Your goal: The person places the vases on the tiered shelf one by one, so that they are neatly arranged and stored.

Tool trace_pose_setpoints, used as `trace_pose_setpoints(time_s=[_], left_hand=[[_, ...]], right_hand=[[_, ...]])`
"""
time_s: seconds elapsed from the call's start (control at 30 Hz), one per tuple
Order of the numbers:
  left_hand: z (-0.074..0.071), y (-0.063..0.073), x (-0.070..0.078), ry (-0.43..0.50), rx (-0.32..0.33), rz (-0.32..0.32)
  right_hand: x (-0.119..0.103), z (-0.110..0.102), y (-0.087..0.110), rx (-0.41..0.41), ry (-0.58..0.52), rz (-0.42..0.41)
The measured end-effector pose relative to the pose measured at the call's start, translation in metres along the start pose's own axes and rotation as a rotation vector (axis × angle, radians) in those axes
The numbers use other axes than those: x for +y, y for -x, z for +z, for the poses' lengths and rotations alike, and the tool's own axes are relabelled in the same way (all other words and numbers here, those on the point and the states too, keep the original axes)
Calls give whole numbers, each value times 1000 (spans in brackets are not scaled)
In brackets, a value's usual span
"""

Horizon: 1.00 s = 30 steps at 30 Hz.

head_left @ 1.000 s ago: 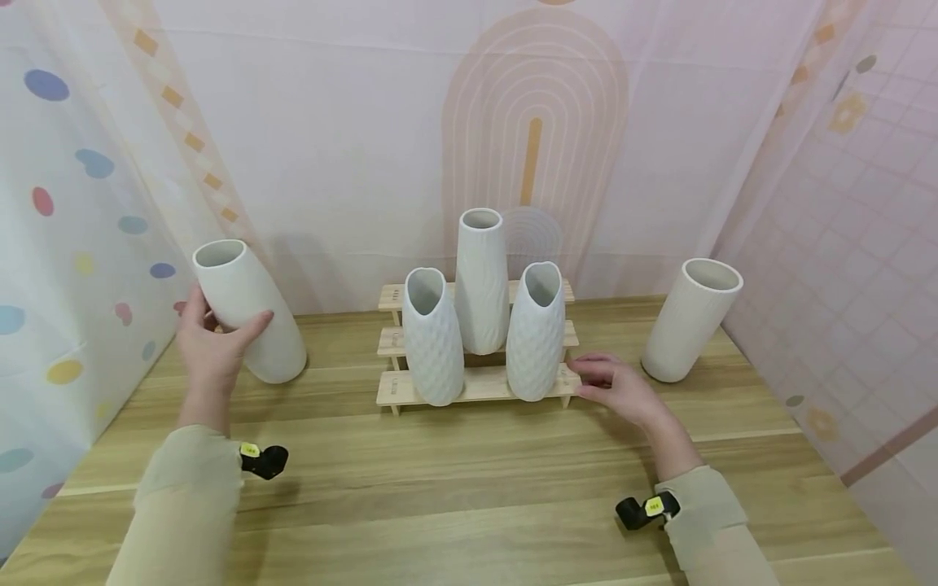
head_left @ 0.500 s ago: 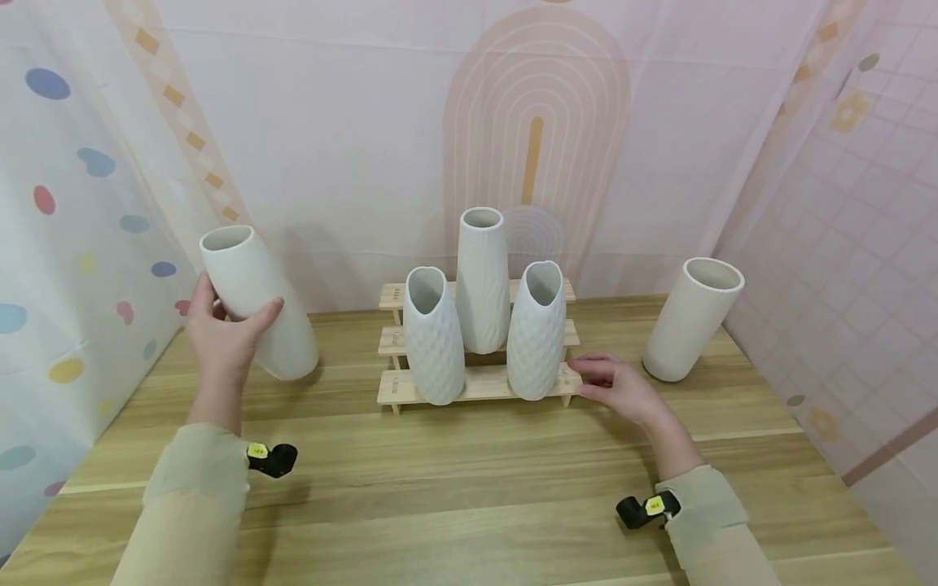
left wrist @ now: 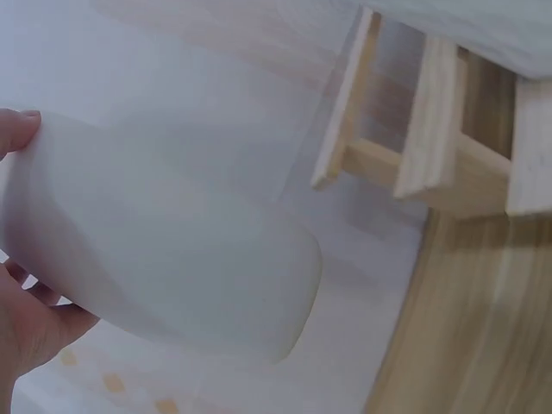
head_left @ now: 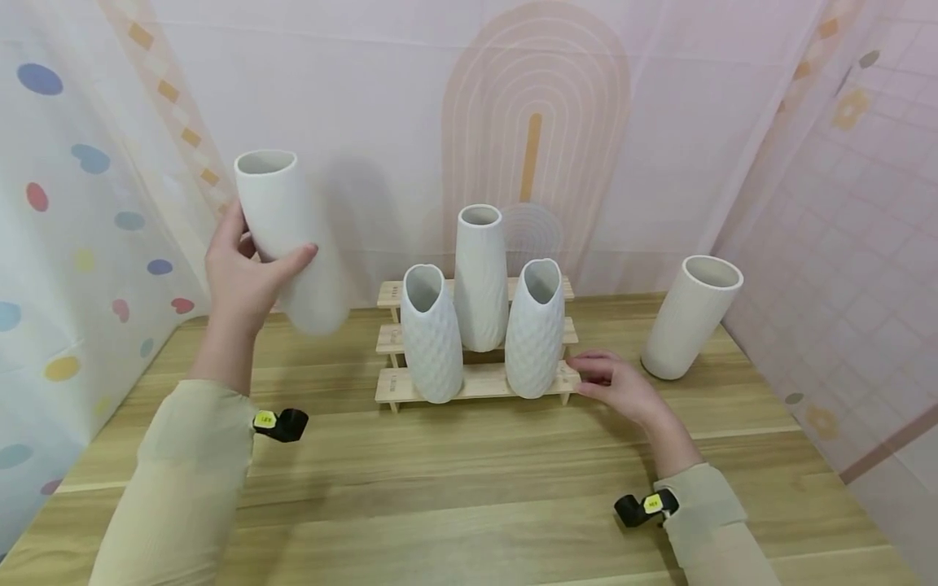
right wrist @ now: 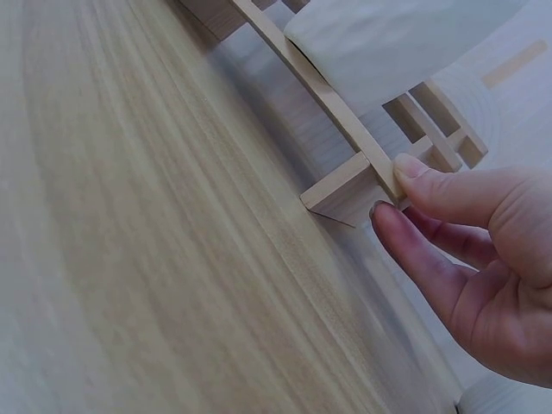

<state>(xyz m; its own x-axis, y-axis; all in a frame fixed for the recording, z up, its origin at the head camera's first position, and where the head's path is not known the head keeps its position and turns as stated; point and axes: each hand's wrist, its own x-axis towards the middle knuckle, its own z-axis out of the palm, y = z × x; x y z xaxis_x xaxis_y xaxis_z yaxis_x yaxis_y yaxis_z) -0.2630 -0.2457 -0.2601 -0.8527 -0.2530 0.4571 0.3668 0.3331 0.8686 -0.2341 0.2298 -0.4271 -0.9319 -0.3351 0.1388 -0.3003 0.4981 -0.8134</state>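
My left hand (head_left: 245, 277) grips a tall white vase (head_left: 282, 216) round its side, thumb on the near face. The vase hangs above the table at the left, its mouth up and leaning left; its smooth base (left wrist: 276, 285) points toward the stand in the left wrist view. A three-tier wooden display stand (head_left: 484, 381) is at the centre. With thumb and forefinger, my right hand (head_left: 619, 384) pinches the right end of its front tier (right wrist: 371, 155). On the stand are two textured vases with notched rims, left (head_left: 434, 350) and right (head_left: 535, 346), and a taller vase (head_left: 481, 285) behind them.
Another white vase (head_left: 689, 321) stands on the table at the right, beyond my right hand. Patterned curtains enclose the wooden table (head_left: 469, 496) at the back (head_left: 366, 98) and both sides. Each sleeve cuff carries a small black camera.
My left hand has lifted the white vase off the table, moving it up and to the right, and it stands more upright now. The right hand keeps its place on the stand.
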Motion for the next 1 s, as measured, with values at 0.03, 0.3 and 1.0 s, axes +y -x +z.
trace_pose_setpoints(time_s=[0.03,0.3,1.0], left_hand=[[2,-1,4,9,-1,12],[27,-10,25,132,-37,99],[101,-10,25,182,-80,186]], right_hand=[[0,0,0,-3,2,1],[-5,-1,1,1,-17,8],[-4,1,4,12,-10,-8]])
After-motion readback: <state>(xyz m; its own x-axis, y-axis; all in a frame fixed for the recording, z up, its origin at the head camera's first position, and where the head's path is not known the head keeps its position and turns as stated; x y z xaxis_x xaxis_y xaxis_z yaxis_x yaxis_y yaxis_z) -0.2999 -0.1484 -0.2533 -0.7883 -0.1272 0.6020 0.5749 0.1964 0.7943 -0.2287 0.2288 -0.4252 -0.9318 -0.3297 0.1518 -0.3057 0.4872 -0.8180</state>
